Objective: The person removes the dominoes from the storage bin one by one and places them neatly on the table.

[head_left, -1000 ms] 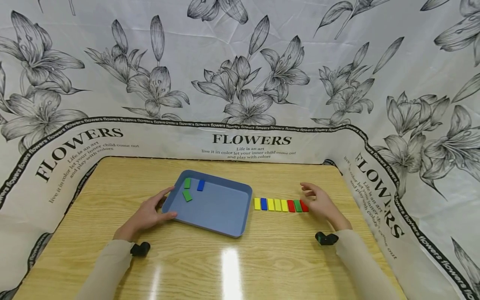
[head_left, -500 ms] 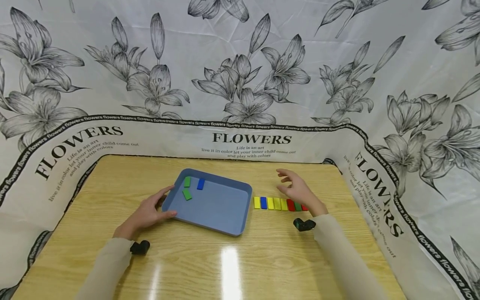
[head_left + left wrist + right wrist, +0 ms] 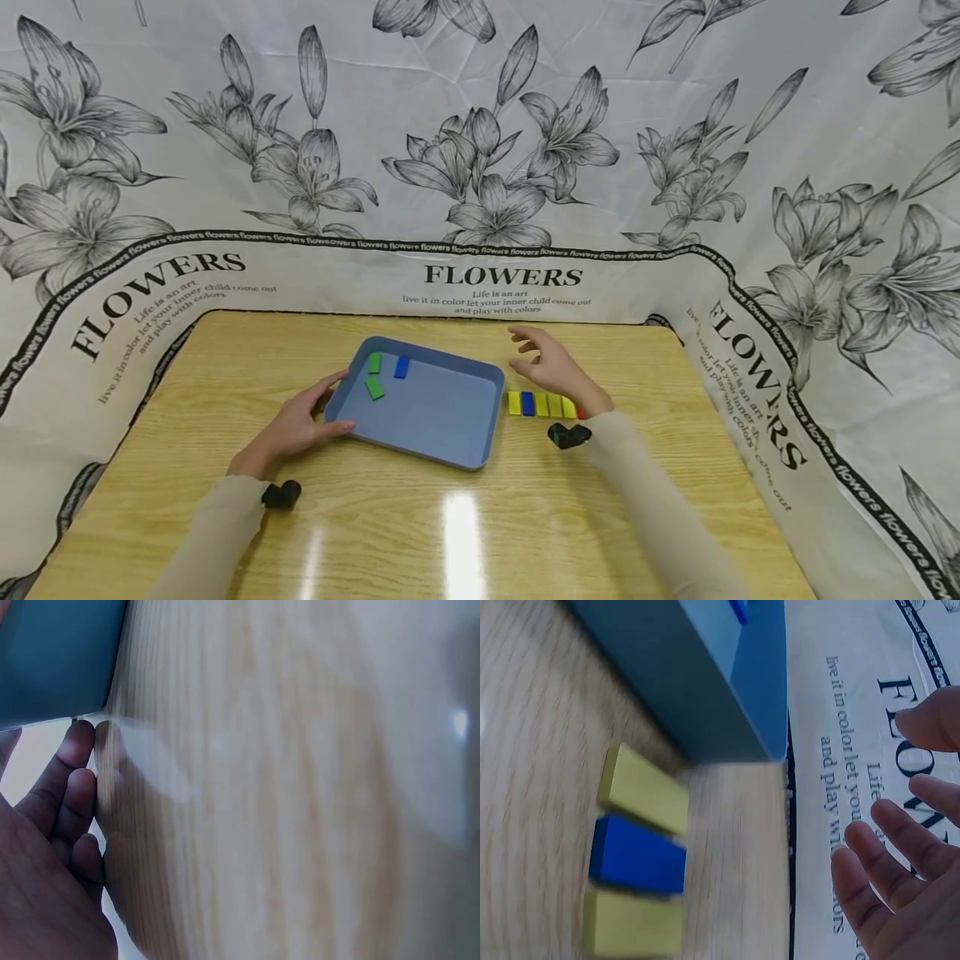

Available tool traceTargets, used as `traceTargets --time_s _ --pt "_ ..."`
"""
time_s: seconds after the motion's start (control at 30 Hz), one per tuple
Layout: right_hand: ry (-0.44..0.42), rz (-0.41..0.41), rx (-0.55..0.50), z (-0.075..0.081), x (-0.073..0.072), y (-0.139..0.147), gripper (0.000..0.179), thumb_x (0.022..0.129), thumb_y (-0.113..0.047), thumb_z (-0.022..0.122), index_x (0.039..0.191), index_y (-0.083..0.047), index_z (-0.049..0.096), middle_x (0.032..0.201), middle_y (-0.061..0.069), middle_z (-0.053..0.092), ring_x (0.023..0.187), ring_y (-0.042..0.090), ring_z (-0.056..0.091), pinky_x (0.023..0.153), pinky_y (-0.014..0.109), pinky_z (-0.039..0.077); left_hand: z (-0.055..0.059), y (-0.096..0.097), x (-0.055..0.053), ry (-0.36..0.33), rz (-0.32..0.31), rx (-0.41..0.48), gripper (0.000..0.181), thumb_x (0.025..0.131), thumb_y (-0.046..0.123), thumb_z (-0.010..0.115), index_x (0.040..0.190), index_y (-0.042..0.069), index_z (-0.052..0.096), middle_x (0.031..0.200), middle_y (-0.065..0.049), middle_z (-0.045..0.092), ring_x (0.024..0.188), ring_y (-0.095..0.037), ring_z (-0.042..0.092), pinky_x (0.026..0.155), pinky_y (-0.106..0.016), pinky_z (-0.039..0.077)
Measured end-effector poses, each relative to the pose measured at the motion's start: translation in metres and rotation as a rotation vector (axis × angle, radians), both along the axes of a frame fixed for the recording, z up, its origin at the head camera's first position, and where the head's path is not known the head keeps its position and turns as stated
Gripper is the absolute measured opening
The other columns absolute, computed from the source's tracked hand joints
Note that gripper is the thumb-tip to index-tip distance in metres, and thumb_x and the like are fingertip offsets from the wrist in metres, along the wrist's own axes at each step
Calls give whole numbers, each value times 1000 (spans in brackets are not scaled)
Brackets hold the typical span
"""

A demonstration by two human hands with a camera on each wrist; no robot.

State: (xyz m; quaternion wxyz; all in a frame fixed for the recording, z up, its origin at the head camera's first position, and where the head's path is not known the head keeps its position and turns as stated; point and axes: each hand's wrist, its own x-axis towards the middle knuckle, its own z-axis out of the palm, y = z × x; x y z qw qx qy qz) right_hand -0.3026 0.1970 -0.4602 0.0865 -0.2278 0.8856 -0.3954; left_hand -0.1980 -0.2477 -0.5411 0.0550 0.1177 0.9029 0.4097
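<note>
A blue-grey rectangular tray (image 3: 442, 421) lies on the table. My left hand (image 3: 296, 423) grips its left end, thumb at the near rim and fingers along the side. Inside are two green tiles, one upper (image 3: 374, 363) and one lower (image 3: 374, 388), and a blue tile (image 3: 402, 367). My right hand (image 3: 551, 367) hovers beyond the tray's right end, fingers spread and holding nothing. Below it runs a row of tiles: yellow (image 3: 514, 404), blue (image 3: 528, 404), several yellow (image 3: 555, 406), then red (image 3: 581, 412). My right forearm hides the row's end.
The wooden table (image 3: 360, 525) reaches to a white flower-printed cloth (image 3: 502, 283) around its back and sides. A black wrist camera (image 3: 281, 496) sits on the left wrist and another camera (image 3: 568, 435) on the right.
My right hand has moved left from the row's right end, above the tiles, to near the tray's right side. The left hand and the tray stay in place.
</note>
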Motion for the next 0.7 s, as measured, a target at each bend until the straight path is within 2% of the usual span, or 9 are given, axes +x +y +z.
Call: traceTargets --time_s 0.27,0.43,0.7 --pt "-19 54 -45 -1 -5 -32 63 101 -19 66 157 -9 41 149 23 50 130 42 54 101 55 50 -2 -1 -2 4 -6 13 91 90 41 80 163 19 31 125 -12 68 103 -18 64 94 -49 48" --pt "-35 81 -66 -3 -3 -54 61 100 -19 67 156 -11 43 148 20 51 130 40 54 100 55 50 -3 -2 -3 12 -7 14 91 89 41 80 163 19 32 122 -11 68 99 -17 63 91 -45 48" --pt "-31 134 -68 -9 2 -85 64 99 -17 69 156 -5 43 148 22 52 127 37 58 99 51 51 -3 -2 -2 20 -14 18 91 89 41 80 163 18 33 117 -7 68 92 -15 60 83 -39 46"
